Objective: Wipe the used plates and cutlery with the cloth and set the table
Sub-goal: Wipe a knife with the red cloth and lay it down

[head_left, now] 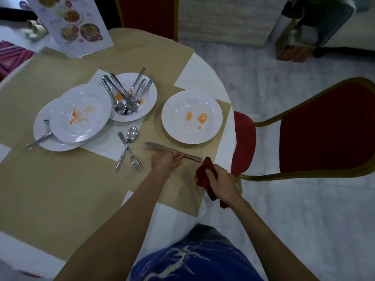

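One knife (pixel 160 148) is held by the left hand (pixel 165 161), fingers curled round the handle near its middle, blade pointing left. It sits low over a tan placemat (pixel 182 189) near the table's (pixel 205 74) right edge; cannot tell if it is resting on the mat or lifted. The right hand (pixel 224 184) grips a crumpled red cloth (pixel 205 173), fingers closed round it, at the table's right edge. The cloth's top corner is just beside the knife's handle end; contact unclear.

Just beyond the knife, on the same placemat, is a white plate (pixel 191 117) with two orange smears. Left of the knife, a spoon (pixel 129 140) and a fork (pixel 132 157) lie crossed, the spoon bowl pointing toward the far edge and the fork tines toward the near edge.

Toward the table's middle, a deeper plate (pixel 151 94) holds a pile of cutlery (pixel 125 94), spoons and forks with handles fanned outward, plus orange stains. Toward the left edge, a stained plate (pixel 80 113) is stacked on a second plate (pixel 43 138), and a cutlery handle (pixel 39 140) sticks out from between them. The upper plate's rim overlaps the deeper plate.

More tan placemats cover much of the tabletop. A menu card (pixel 75 23) with food photos stands at the far-left edge. A red chair (pixel 324 126) with a gold frame is pulled up at the right edge.
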